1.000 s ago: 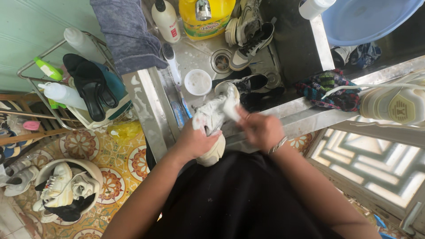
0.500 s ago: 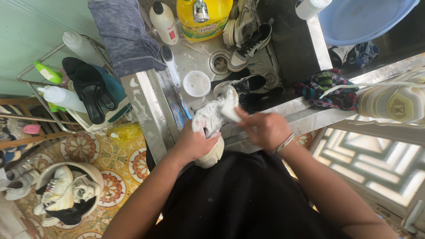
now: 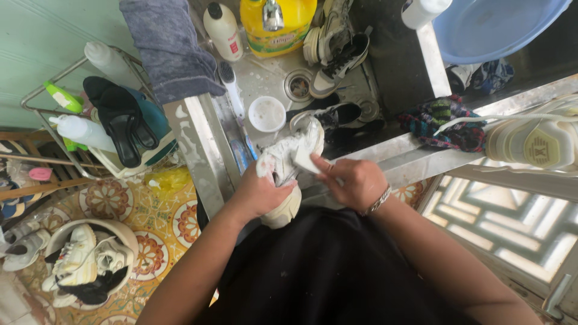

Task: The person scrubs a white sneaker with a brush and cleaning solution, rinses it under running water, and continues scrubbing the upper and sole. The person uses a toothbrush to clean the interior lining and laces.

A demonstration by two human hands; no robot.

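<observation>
My left hand (image 3: pixel 260 194) grips a white sneaker (image 3: pixel 288 157) by its heel end, holding it over the front rim of a steel sink (image 3: pixel 201 144). The sneaker is wet and foamy, its toe pointing away from me. My right hand (image 3: pixel 352 180) pinches a small white scrubbing pad or brush (image 3: pixel 305 161) pressed against the sneaker's side. A metal bracelet sits on my right wrist.
In the sink lie dark sneakers (image 3: pixel 337 60), a small white cup (image 3: pixel 267 113), a long brush (image 3: pixel 232 87), a white bottle (image 3: pixel 223 29) and a yellow jug (image 3: pixel 277 24). A blue basin (image 3: pixel 494 24) is at the far right, a beige sneaker (image 3: pixel 536 141) on the right ledge, a bowl of shoes (image 3: pixel 84 262) on the floor.
My right hand with the white pad has slid down and toward me along the sneaker's side. My left hand keeps its hold on the shoe.
</observation>
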